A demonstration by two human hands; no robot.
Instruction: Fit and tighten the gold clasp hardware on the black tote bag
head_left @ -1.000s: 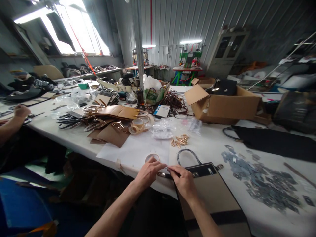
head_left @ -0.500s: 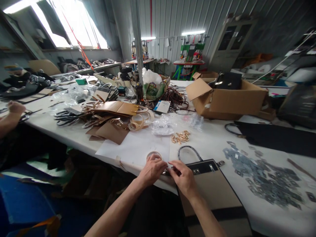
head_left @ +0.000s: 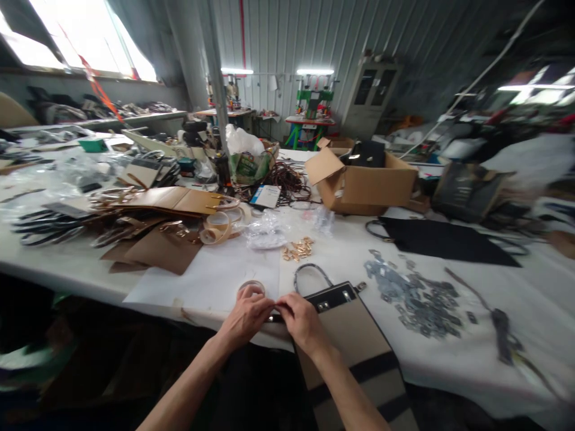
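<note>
My left hand (head_left: pixel 247 316) and my right hand (head_left: pixel 303 323) meet at the table's front edge, fingertips pinched together. Whatever they pinch is too small to make out. Partly under my right forearm lies a beige bag panel (head_left: pixel 350 335) with dark stripes and a black top band carrying silver metal fittings (head_left: pixel 323 306). A looped handle (head_left: pixel 309 267) sticks out from its top, and a strap tab with a buckle-like end (head_left: pixel 360 287) juts from its corner. Just beyond my left fingers sits a roll of tape (head_left: pixel 252 284), partly covered by the hand.
Gold metal pieces (head_left: pixel 297 249) lie ahead of the handle. Many flat grey metal plates (head_left: pixel 417 299) spread out to the right, before a black bag panel (head_left: pixel 444 239). Brown panels (head_left: pixel 157 245) are piled at left. An open cardboard box (head_left: pixel 377 185) stands farther back.
The view has swung to the right, so the table's contents sit farther left. A co-worker's hand at the far left has left the picture. My hands stay pinched together beside the bag panel.
</note>
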